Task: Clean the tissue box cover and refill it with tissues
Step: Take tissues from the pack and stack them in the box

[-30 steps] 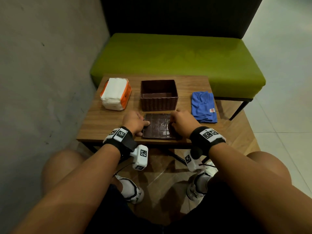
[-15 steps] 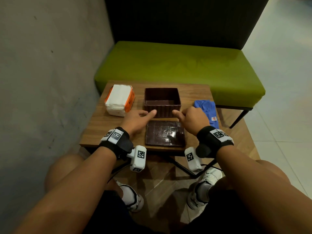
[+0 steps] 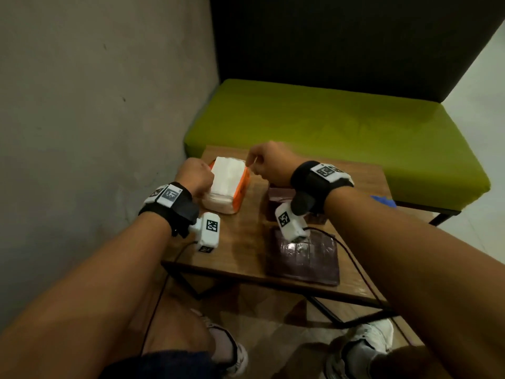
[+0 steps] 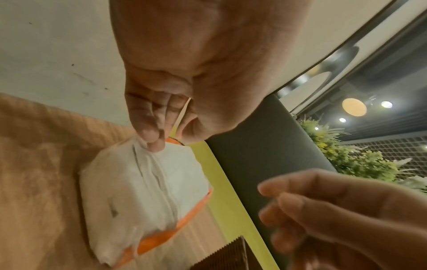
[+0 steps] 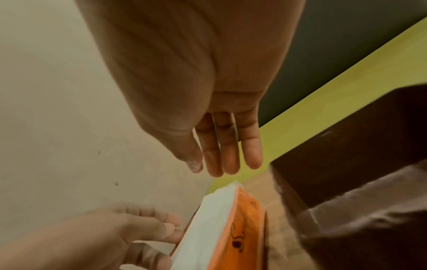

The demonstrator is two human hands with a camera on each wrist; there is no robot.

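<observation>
A white tissue pack (image 3: 226, 184) in an orange wrapper lies at the table's far left. My left hand (image 3: 195, 173) is at its left end, and in the left wrist view its fingertips (image 4: 153, 144) pinch the white film of the pack (image 4: 143, 191). My right hand (image 3: 263, 165) hovers over the pack's far right corner. In the right wrist view its fingers (image 5: 227, 160) are straight, just above the pack (image 5: 221, 224), and hold nothing. The brown woven box (image 3: 276, 198) is mostly hidden under my right wrist. Its lid (image 3: 303, 261) lies flat near the front edge.
The small wooden table (image 3: 240, 242) stands against a grey wall (image 3: 95, 119) on the left. A green bench (image 3: 328, 127) runs behind it. A corner of a blue cloth (image 3: 384, 200) shows past my right forearm. My knees and shoes are below the table's front edge.
Both hands left the lid and the box and moved left to the tissue pack. My left hand now pinches the pack. The view has swung left and closer.
</observation>
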